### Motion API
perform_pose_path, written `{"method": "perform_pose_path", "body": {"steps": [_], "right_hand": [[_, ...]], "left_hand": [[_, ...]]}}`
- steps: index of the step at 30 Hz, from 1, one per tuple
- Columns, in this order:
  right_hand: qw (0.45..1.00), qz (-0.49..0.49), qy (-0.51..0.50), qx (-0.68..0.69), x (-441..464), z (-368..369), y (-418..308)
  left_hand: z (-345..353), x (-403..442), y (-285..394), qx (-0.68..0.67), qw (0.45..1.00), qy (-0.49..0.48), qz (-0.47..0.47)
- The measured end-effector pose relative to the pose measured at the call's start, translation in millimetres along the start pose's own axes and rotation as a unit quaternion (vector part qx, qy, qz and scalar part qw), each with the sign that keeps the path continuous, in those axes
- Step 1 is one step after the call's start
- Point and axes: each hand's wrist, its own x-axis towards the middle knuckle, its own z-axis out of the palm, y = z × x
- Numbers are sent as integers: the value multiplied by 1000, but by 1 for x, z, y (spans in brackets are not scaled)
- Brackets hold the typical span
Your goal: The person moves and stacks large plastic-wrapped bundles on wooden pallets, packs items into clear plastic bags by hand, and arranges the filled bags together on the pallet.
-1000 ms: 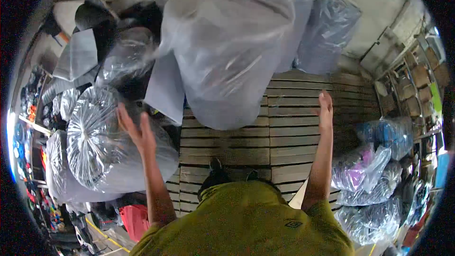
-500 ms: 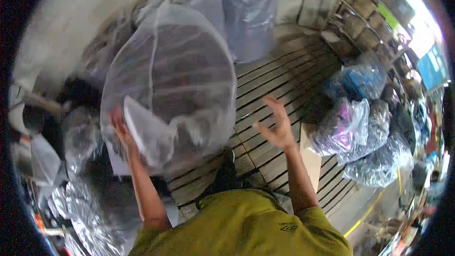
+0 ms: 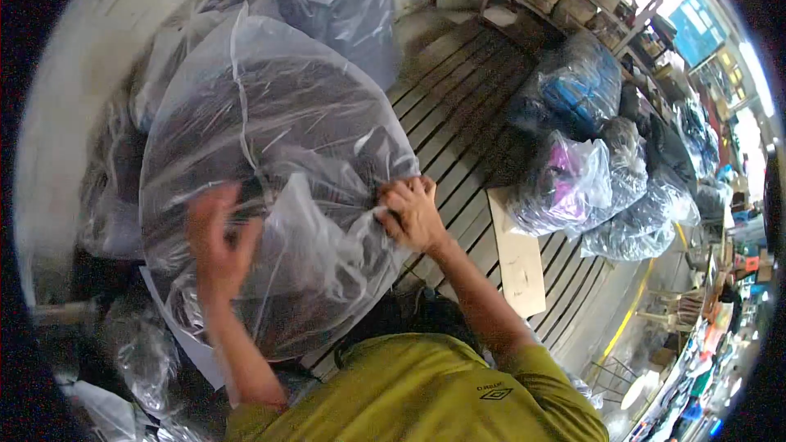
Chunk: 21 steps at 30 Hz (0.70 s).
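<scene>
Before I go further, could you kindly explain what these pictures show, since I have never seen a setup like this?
There is no robot: a person works with two bare hands, and every picture comes from one camera worn on the head, looking forward and down. In front is a large bundle in clear plastic. The right hand seems to grip this plastic near the edge; the left hand, blurred, is open over it. On the slatted floor lie a flat tan board and filled plastic bags.
</scene>
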Motion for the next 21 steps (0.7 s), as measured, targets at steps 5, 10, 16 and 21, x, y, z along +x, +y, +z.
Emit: {"method": "perform_pose_path", "body": {"steps": [5,10,16,21], "right_hand": [[995,83,34,49,7,-33,82],[943,204,228,129,-7,-37,146],[770,368,335,400,-37,-70,321],[675,481,314,463,-28,-161,389]], "left_hand": [[-8,-43,-101,150,926,161,-308],[15,-29,-88,12,920,173,-350],[94,90,80,-48,923,305,-230],[119,179,190,193,933,124,-276]]}}
